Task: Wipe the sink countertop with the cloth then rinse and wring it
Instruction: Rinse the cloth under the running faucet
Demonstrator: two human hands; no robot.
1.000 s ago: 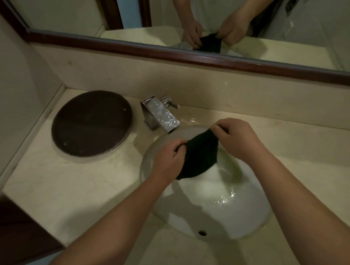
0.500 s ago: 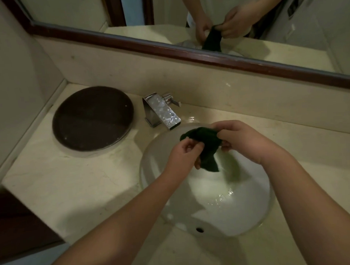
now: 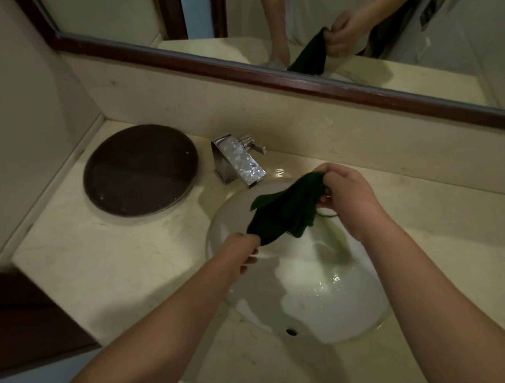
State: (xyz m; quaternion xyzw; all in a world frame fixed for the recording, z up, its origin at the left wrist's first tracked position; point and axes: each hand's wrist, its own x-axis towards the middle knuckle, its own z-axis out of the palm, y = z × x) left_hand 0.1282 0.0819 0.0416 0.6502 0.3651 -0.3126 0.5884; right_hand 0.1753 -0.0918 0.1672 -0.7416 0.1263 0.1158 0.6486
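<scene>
A dark green cloth [image 3: 286,211] hangs stretched over the white sink basin [image 3: 330,317], below and right of the chrome faucet [image 3: 239,163]. My right hand [image 3: 346,196] pinches its upper far end near the basin's back rim. My left hand [image 3: 242,249] grips its lower near end over the basin's left side. The cloth runs slanted between the two hands, bunched along its length. The beige marble countertop [image 3: 119,267] surrounds the basin.
A round dark brown tray [image 3: 140,169] lies on the counter left of the faucet. A wood-framed mirror [image 3: 270,73] runs above the backsplash and reflects my hands and the cloth. A wall closes off the left side. The overflow hole [image 3: 291,331] sits at the basin's near wall.
The hands were close together on the bunched cloth; now my left hand has pulled down and toward me, drawing the cloth out lengthwise while my right hand holds the far end.
</scene>
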